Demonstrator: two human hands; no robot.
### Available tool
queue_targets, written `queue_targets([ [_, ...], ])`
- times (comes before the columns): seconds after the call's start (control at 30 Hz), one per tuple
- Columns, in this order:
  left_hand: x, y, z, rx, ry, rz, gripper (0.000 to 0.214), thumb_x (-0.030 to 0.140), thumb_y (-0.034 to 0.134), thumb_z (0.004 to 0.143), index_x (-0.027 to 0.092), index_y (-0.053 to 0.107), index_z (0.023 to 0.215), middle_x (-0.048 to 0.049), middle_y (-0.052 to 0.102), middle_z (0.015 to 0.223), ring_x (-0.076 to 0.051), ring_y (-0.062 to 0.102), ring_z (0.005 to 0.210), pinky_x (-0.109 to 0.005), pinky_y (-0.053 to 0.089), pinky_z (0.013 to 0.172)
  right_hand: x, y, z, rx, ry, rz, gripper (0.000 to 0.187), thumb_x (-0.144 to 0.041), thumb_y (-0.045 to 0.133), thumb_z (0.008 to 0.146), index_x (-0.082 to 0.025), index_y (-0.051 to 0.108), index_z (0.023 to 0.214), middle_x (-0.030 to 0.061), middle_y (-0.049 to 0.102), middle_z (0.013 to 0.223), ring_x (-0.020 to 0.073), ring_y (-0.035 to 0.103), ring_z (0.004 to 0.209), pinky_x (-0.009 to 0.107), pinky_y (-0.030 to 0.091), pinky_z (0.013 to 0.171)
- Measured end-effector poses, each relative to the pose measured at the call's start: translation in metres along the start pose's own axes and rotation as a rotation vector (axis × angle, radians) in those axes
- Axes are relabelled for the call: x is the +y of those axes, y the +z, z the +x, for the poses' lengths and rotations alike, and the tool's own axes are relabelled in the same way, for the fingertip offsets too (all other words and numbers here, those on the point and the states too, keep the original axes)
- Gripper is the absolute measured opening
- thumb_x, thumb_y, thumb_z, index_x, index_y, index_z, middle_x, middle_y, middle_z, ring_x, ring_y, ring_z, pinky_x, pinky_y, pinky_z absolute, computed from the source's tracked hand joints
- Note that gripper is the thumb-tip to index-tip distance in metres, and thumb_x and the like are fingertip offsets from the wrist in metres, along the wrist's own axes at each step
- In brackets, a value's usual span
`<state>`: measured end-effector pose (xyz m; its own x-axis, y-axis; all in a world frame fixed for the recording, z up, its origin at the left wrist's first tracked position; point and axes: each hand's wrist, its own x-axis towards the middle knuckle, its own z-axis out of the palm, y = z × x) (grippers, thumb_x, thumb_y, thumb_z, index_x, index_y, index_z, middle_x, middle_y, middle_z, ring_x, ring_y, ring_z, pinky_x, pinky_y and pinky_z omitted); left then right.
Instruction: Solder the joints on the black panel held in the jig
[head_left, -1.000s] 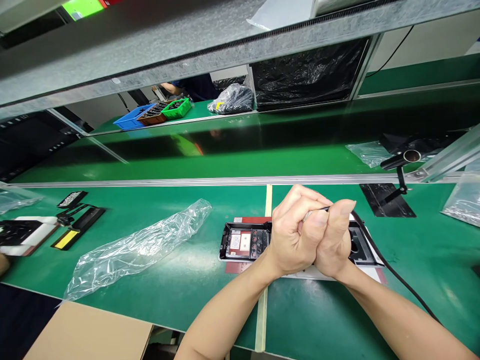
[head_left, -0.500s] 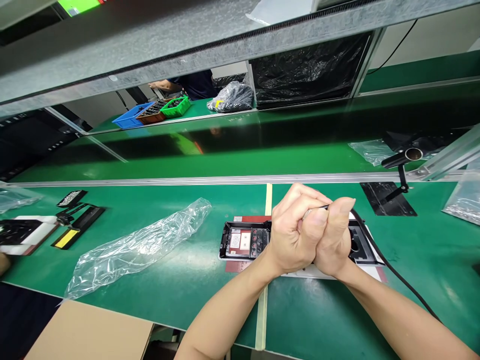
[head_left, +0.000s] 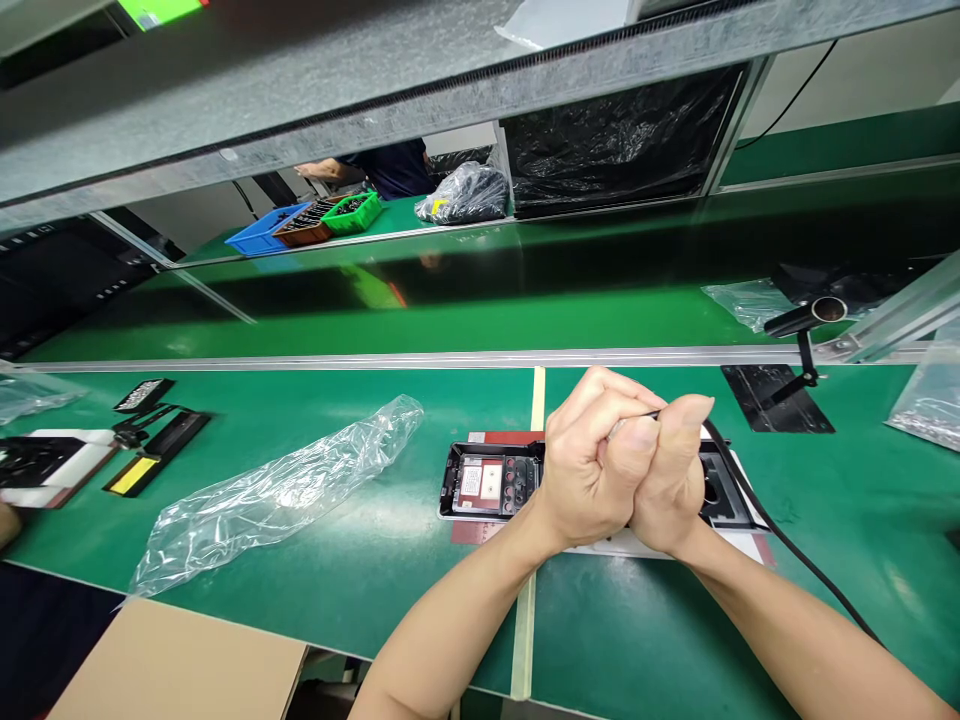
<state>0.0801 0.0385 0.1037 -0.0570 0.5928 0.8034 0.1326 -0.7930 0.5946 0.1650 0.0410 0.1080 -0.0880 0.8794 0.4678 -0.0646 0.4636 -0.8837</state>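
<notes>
Lying on the green bench (head_left: pixel 615 630), the black casing (head_left: pixel 521 482) rests on a reddish board (head_left: pixel 476 535), its middle hidden beneath the left hand (head_left: pixel 589 470) and the right hand (head_left: pixel 670 482). Both press together with fingers curled in, on what I cannot tell; the step looks like squeezing or working something small, and the next move seems to call for a steady hold. Past the right hand trails a black cable (head_left: pixel 820 578).
</notes>
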Motion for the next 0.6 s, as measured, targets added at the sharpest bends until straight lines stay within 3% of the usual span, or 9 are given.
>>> queue_targets([
  [0.37, 0.0001, 0.0004, 0.0001, 0.006, 0.001, 0.006, 0.029, 0.034, 0.050, 0.104, 0.015, 0.066, 0.088, -0.0074, 0.069, 0.090, -0.017, 0.064, 0.086, -0.031, 0.054, 0.074, 0.0042, -0.0008, -0.0027, 0.005, -0.022, 0.006, 0.057, -0.069, 0.032, 0.099, -0.026, 0.024, 0.062, -0.0024, 0.023, 0.055, 0.0159, 0.023, 0.051, 0.036, 0.039, 0.054],
  [0.6, -0.0009, 0.0004, -0.0009, 0.008, -0.002, -0.007, 0.028, 0.032, 0.051, 0.103, 0.014, 0.066, 0.088, -0.0079, 0.069, 0.090, -0.017, 0.064, 0.085, -0.031, 0.054, 0.074, 0.0018, -0.0003, -0.0022, 0.005, -0.019, -0.008, 0.057, -0.069, 0.031, 0.100, -0.027, 0.029, 0.061, -0.0014, 0.026, 0.052, 0.0173, 0.034, 0.052, 0.036, 0.039, 0.053],
])
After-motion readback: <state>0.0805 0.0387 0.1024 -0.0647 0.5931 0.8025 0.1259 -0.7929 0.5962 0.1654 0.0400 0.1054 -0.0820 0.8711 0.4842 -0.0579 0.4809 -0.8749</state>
